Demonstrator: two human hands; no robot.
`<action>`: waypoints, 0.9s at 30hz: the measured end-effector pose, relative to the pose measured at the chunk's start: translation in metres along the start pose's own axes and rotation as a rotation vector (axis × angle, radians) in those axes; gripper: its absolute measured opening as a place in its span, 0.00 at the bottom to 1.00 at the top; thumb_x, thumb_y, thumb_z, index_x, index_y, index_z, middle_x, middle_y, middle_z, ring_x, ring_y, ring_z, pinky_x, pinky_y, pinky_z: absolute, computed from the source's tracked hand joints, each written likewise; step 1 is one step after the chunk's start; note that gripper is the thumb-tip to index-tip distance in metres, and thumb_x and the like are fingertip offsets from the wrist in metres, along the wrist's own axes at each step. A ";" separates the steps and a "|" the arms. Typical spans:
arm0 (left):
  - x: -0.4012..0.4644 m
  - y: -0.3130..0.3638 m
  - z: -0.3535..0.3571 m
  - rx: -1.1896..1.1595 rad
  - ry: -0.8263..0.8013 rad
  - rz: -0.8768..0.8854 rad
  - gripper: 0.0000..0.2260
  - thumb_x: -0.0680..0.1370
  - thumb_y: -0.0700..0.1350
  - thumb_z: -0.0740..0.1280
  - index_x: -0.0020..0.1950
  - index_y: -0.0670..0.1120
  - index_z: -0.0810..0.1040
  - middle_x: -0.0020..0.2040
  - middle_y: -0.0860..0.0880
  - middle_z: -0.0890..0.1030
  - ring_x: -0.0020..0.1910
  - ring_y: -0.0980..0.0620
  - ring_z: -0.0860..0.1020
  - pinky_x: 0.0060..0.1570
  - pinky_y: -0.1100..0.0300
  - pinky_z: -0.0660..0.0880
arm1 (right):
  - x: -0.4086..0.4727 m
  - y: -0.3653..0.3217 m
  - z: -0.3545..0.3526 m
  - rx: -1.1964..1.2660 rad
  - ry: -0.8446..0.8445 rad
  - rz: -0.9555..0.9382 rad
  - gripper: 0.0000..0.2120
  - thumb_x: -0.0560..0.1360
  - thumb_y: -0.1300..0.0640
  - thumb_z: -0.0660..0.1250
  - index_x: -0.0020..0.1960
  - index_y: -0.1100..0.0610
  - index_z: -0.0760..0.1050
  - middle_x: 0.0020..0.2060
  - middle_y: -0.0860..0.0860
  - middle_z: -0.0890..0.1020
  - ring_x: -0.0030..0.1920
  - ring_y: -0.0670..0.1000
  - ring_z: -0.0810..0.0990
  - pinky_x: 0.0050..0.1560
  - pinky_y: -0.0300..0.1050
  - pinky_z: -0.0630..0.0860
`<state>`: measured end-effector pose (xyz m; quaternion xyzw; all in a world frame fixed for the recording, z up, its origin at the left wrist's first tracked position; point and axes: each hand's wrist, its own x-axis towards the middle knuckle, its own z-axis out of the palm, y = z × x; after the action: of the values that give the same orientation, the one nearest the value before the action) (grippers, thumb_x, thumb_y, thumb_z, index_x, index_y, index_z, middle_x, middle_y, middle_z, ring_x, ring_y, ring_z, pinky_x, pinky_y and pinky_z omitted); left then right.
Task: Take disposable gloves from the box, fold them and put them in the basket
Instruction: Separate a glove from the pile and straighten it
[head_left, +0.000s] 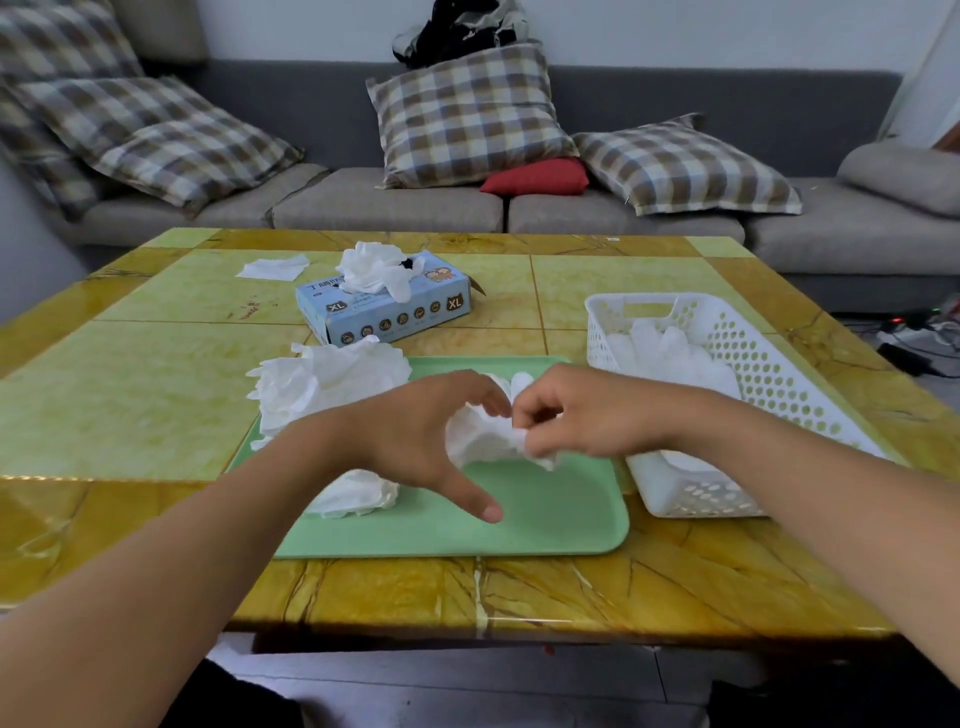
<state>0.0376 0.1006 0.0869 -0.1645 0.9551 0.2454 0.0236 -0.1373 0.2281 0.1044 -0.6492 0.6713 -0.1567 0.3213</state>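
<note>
A single wide-angle head view looks forward and down from close above the bench (156, 415); both forearms enter from the lower corners, and a sofa (389, 208) fills the frame's top.

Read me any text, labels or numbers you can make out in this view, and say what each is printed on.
"XL": left end of the front face of the light blue cardboard glove box.
"XL": again at the right end of that same face.
Line of print on the box's top edge, upper left: too blurred to read.
Row of round icons along the front face: too small to read.
White perforated plastic basket and mint green plastic tray: no text visible.
</note>
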 end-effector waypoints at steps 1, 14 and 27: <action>0.000 -0.002 -0.004 -0.049 0.079 0.012 0.33 0.61 0.66 0.79 0.61 0.58 0.74 0.58 0.62 0.77 0.57 0.61 0.75 0.56 0.64 0.72 | -0.001 -0.002 -0.008 0.150 0.023 0.004 0.09 0.75 0.64 0.67 0.36 0.60 0.76 0.31 0.48 0.75 0.33 0.45 0.70 0.36 0.40 0.67; 0.010 0.052 -0.026 -1.267 0.635 -0.055 0.06 0.79 0.39 0.70 0.55 0.42 0.79 0.42 0.47 0.85 0.36 0.49 0.82 0.36 0.58 0.79 | -0.013 0.003 -0.030 1.128 0.047 -0.137 0.41 0.66 0.38 0.78 0.72 0.60 0.74 0.69 0.62 0.76 0.68 0.64 0.75 0.71 0.59 0.70; 0.039 0.140 -0.068 -1.220 0.588 0.111 0.06 0.79 0.44 0.70 0.51 0.43 0.83 0.46 0.43 0.85 0.43 0.48 0.83 0.46 0.54 0.82 | -0.094 -0.009 -0.090 1.042 0.783 -0.186 0.13 0.80 0.57 0.68 0.61 0.62 0.81 0.53 0.56 0.85 0.52 0.53 0.83 0.55 0.50 0.79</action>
<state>-0.0424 0.1718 0.2065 -0.1590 0.6194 0.6861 -0.3469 -0.1921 0.2999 0.1984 -0.3589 0.5159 -0.7131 0.3107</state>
